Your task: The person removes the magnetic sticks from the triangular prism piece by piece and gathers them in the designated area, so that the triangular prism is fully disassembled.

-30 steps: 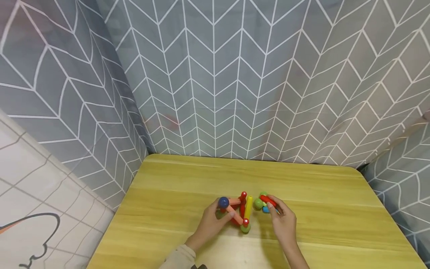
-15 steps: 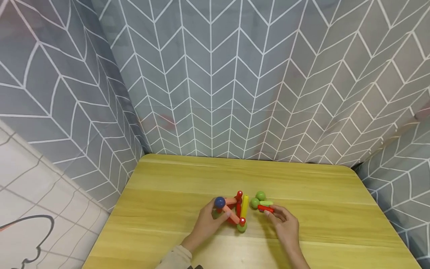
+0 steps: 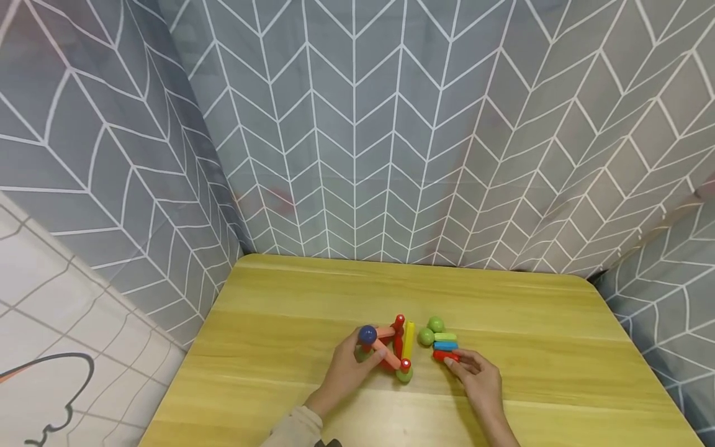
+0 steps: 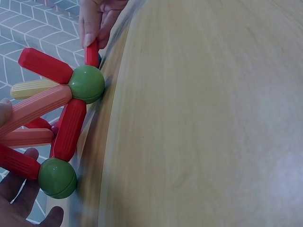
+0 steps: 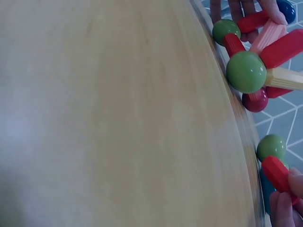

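My left hand (image 3: 347, 367) grips a built frame of magnetic rods and balls, with its thumb on a salmon rod (image 3: 386, 354). The frame has a dark blue ball (image 3: 367, 334) at its upper corner, a yellow rod (image 3: 409, 341) on its right side, and red rods joined by green balls (image 4: 86, 84) low down. To the right, my right hand (image 3: 481, 379) pinches a loose red rod (image 3: 441, 356) between thumb and fingers. That rod lies beside a blue rod (image 3: 445, 346) and a light green rod (image 3: 445, 337). Part of the frame is hidden behind my left fingers.
Two loose green balls (image 3: 436, 323) sit just left of and behind the loose rods. The wooden table (image 3: 313, 285) extends around both hands. A grey patterned curtain (image 3: 357, 155) stands along its back edge, with more curtain at the sides.
My right hand has brought the red rod from above the other loose rods toward the near side, setting it beside the blue one. My left hand keeps its hold on the frame.
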Available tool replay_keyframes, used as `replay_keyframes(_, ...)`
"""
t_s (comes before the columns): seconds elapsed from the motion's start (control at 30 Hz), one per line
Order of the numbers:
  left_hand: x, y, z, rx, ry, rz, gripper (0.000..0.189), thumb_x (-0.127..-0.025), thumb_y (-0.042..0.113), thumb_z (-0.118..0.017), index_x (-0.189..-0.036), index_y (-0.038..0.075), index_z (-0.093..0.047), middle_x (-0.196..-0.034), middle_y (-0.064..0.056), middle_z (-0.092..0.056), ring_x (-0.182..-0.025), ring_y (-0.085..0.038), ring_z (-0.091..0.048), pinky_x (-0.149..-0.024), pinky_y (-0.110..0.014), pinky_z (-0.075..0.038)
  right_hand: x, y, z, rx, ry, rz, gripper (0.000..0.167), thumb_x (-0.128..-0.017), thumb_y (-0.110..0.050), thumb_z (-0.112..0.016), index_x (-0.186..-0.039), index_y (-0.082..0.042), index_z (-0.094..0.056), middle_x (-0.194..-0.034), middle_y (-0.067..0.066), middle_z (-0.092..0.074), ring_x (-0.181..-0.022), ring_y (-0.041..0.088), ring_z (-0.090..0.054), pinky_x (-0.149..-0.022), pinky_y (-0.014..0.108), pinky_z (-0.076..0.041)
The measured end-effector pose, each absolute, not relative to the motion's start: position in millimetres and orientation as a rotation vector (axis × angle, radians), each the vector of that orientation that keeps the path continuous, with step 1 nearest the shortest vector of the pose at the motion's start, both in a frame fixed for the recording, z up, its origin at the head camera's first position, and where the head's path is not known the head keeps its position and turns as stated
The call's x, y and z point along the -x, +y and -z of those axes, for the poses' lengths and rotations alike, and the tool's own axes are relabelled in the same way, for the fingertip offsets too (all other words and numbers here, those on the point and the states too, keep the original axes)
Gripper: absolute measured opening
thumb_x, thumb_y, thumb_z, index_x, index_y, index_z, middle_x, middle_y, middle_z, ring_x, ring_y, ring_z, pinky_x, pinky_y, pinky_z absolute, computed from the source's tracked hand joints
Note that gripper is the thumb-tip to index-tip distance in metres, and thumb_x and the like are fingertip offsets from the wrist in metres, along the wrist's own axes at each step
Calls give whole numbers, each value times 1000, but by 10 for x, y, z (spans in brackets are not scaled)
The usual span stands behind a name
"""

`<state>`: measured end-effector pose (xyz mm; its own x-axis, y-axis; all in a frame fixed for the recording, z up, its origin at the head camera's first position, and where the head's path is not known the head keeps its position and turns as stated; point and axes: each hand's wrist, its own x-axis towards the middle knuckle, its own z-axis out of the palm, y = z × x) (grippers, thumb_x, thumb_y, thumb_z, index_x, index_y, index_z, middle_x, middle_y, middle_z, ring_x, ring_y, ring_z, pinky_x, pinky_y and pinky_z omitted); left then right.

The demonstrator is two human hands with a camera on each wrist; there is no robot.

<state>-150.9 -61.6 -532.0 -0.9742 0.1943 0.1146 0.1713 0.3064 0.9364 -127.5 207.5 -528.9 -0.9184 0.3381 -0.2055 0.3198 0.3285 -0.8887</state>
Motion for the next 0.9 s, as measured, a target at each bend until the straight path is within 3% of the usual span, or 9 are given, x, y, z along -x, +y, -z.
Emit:
replay_keyframes(0.2, 1502, -614, 5333, -369, 2530, -1809, 46, -92, 37, -72, -134, 21, -61, -136, 6, -66, -136, -25, -55, -113, -54, -43, 1319, 2155, 5315, 671, -2564, -1713, 45, -83, -24, -83, -119, -1, -70, -102, 7, -77, -80, 0, -65, -65, 18, -53)
replay_keyframes(0.33, 1497, -618, 5327, -367, 2543, -1799, 49, -92, 39, -71, -134, 17, -60, -136, 1, -66, -135, -28, -56, -112, -56, -43, 1343, 2196, 5327, 701, -2591, -1709, 47, -82, -27, -84, -120, -3, -71, -104, 4, -76, -84, 2, -63, -69, 17, -52)
replay_keyframes(0.67, 1491, -625, 5318, -327, 2511, -1791, 53, -91, 41, -72, -136, 15, -59, -138, -3, -65, -136, -27, -55, -113, -54, -43, 1357, 2216, 5360, 696, -2566, -1734, 50, -82, -25, -84, -122, 1, -69, -102, 6, -77, -81, -2, -64, -71, 15, -50)
replay_keyframes(0.9, 1501, -620, 5308, -334, 2520, -1784, 48, -91, 41, -72, -134, 22, -60, -136, 6, -66, -134, -24, -57, -113, -53, -44, 1372, 2221, 5371, 675, -2574, -1720, 53, -81, -29, -84, -121, 2, -69, -101, 6, -78, -80, -5, -64, -73, 13, -48)
